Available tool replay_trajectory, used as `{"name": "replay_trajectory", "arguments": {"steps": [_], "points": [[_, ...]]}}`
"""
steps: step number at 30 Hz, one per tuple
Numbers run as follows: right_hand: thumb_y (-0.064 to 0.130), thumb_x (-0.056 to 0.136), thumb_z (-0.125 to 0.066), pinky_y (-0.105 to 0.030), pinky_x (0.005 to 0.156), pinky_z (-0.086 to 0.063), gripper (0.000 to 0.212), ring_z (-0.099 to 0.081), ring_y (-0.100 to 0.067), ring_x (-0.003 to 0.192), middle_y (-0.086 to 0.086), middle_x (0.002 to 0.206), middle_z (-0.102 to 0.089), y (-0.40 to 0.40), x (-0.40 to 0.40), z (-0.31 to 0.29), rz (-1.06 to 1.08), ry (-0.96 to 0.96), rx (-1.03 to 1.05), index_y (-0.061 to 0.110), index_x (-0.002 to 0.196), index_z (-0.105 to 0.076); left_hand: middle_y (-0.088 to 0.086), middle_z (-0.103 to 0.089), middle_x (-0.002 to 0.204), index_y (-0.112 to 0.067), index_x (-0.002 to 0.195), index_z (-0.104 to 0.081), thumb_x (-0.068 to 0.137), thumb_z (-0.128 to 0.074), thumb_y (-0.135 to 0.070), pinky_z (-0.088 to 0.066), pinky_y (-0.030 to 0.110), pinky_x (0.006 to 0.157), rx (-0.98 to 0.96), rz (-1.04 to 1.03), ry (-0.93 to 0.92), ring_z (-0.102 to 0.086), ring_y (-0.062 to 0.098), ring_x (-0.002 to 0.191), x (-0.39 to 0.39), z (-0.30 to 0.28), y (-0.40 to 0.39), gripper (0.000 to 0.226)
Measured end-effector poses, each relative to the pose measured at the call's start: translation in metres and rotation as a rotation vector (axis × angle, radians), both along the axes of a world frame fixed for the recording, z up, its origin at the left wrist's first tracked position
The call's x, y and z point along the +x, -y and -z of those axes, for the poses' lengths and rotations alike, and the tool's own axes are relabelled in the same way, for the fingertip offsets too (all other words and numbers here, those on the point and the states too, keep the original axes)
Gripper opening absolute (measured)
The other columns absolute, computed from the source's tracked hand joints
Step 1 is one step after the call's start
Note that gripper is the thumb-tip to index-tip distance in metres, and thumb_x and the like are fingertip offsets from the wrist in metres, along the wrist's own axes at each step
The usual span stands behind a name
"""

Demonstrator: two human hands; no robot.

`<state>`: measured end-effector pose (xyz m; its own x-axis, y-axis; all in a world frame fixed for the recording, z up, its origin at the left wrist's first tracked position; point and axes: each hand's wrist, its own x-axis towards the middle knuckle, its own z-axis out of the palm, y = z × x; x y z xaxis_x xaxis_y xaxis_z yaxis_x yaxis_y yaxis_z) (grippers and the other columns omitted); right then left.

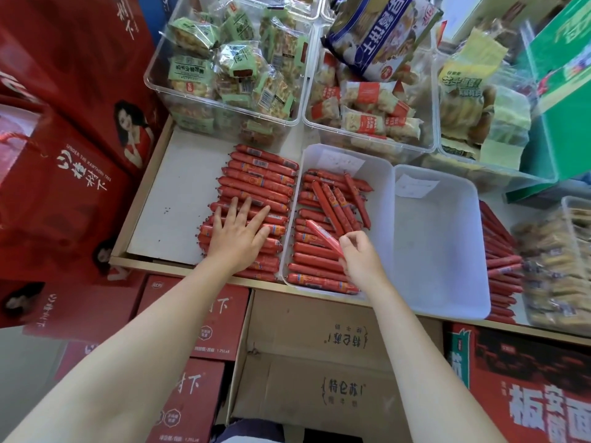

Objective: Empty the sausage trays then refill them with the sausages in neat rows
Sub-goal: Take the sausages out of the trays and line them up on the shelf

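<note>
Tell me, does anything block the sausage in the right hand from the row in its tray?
Yes. Loose sausages lie crosswise on the rows in the left tray, just beyond the held sausage in the right hand.

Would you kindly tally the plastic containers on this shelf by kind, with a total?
White opaque plastic sausage trays: 2, one part-filled, one empty
Clear plastic snack bins in the back row: 3
Total: 5

We see a pale shelf (pixel 153 225) edged in wood, red cartons (pixel 64 193) stacked left, brown cardboard boxes (pixel 313 378) below, under even daylight.
</note>
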<state>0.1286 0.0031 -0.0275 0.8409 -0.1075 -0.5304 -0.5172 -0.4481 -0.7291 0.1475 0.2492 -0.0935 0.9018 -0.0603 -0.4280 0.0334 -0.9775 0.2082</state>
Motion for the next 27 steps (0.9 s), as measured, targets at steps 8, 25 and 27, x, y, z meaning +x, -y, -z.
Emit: {"name": "replay_trajectory", "arguments": {"steps": [8,25,27], "points": [[0.017,0.093,-0.065,-0.026,0.049,-0.042,0.014,-0.044,-0.017,0.048,-0.005,0.059,-0.049,0.018,-0.016,-0.048,0.307,0.084,0.604,0.004,0.097,-0.066,-0.008,-0.057,0.138,-0.028,0.138,-0.058,0.091,-0.069,-0.04,-0.041,0.031,0.107,-0.813,-0.044,0.225,-0.048,0.006,0.129,-0.036,-0.095,0.05,0.05],[0.023,0.089,-0.065,-0.031,0.063,-0.055,0.016,-0.059,-0.019,0.061,-0.008,0.074,-0.063,0.153,-0.063,-0.082,0.466,0.144,0.79,0.009,0.096,-0.067,0.015,-0.074,0.075,-0.002,0.085,-0.073,0.103,-0.047,-0.041,-0.052,0.033,0.059,-1.118,-0.646,-0.179,-0.067,0.025,0.059,-0.066,-0.146,0.243,0.051],[0.024,0.099,-0.058,-0.033,0.063,-0.055,0.016,-0.064,-0.022,0.063,-0.01,0.075,-0.067,0.195,-0.063,-0.073,0.564,0.185,0.687,0.01,0.091,-0.061,0.009,-0.076,0.102,-0.01,0.106,-0.073,0.104,-0.046,-0.037,-0.054,0.037,0.08,-0.983,-0.519,-0.088,-0.071,0.024,0.089,-0.067,-0.123,0.282,0.038]]}}
